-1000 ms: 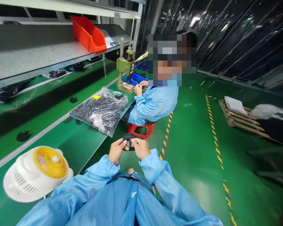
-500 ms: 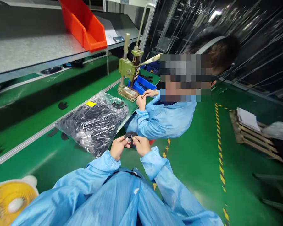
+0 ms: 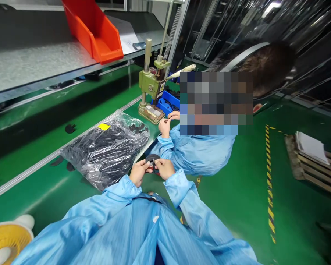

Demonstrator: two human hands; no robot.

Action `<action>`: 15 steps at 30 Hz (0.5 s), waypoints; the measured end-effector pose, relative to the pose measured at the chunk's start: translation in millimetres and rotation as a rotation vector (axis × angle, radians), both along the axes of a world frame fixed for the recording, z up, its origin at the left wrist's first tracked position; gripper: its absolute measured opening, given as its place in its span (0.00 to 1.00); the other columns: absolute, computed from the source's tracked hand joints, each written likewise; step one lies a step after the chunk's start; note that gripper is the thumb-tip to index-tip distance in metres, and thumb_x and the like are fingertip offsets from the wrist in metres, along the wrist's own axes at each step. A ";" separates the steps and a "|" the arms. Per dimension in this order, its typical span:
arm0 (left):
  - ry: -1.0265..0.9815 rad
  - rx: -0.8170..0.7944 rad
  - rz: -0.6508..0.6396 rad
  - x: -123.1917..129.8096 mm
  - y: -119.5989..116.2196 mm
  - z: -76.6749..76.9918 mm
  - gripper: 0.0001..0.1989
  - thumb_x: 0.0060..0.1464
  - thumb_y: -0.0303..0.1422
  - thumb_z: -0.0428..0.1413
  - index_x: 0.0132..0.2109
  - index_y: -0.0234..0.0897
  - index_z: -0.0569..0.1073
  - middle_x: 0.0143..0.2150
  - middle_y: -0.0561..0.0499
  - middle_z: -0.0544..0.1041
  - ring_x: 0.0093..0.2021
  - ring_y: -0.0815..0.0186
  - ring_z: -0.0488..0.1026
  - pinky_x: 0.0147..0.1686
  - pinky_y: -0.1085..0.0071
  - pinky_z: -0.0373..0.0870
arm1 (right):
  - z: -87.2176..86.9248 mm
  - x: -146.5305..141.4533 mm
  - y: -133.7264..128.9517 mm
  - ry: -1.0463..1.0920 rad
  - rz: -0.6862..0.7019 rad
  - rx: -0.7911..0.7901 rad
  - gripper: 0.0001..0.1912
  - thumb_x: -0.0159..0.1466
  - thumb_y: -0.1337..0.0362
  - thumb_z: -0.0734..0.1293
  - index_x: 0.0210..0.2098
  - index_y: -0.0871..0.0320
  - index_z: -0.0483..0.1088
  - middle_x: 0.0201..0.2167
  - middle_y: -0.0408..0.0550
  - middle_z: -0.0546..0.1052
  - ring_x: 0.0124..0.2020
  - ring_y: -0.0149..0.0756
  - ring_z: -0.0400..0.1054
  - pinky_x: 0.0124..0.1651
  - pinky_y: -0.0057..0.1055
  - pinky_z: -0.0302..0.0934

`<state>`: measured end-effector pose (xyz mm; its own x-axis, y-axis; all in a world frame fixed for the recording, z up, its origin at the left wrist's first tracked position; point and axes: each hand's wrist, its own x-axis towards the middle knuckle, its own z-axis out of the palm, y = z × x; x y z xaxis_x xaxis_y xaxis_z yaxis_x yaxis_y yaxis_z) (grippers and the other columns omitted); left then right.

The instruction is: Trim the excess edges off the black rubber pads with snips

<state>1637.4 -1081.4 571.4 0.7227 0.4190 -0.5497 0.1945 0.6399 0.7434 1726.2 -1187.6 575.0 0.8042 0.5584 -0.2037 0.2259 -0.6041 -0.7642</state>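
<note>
A dark, rounded part (image 3: pixel 153 157) with an opening in its middle is held between both hands in front of my body. My left hand (image 3: pixel 138 172) is closed on its left side, fingers and thumb pinching the edge. On the other side my right hand (image 3: pixel 165 168) is closed on the same part, thumb and fingertips near its middle. To the left of my hands, a clear plastic bag (image 3: pixel 107 147) full of black pieces, with a yellow label (image 3: pixel 104 126), lies on the green table (image 3: pixel 55 191).
A co-worker in a blue smock (image 3: pixel 201 154) sits close at the right, hands near a green hand press (image 3: pixel 151 82) and a blue bin (image 3: pixel 168 103). An orange bin (image 3: pixel 106 44) stands on the shelf. A yellow fan (image 3: pixel 11 241) is at the lower left.
The view has shifted slightly, so the co-worker's head and the pallet appear farther right and lower. Both my hands keep nearly the same hold on the dark part.
</note>
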 end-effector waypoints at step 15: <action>0.046 -0.107 0.026 40.3 -14.0 -2.8 0.07 0.58 0.22 0.53 0.39 0.27 0.76 0.27 0.48 0.77 0.18 0.76 0.70 0.21 0.81 0.67 | -12.4 52.3 -7.2 0.060 0.044 -0.020 0.14 0.62 0.66 0.64 0.21 0.60 0.74 0.19 0.45 0.74 0.21 0.32 0.66 0.27 0.28 0.57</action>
<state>1677.7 -1095.4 568.6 0.6855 0.3744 -0.6244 0.2094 0.7201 0.6615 1778.5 -1194.8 562.7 0.7650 0.5882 -0.2624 0.2066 -0.6099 -0.7650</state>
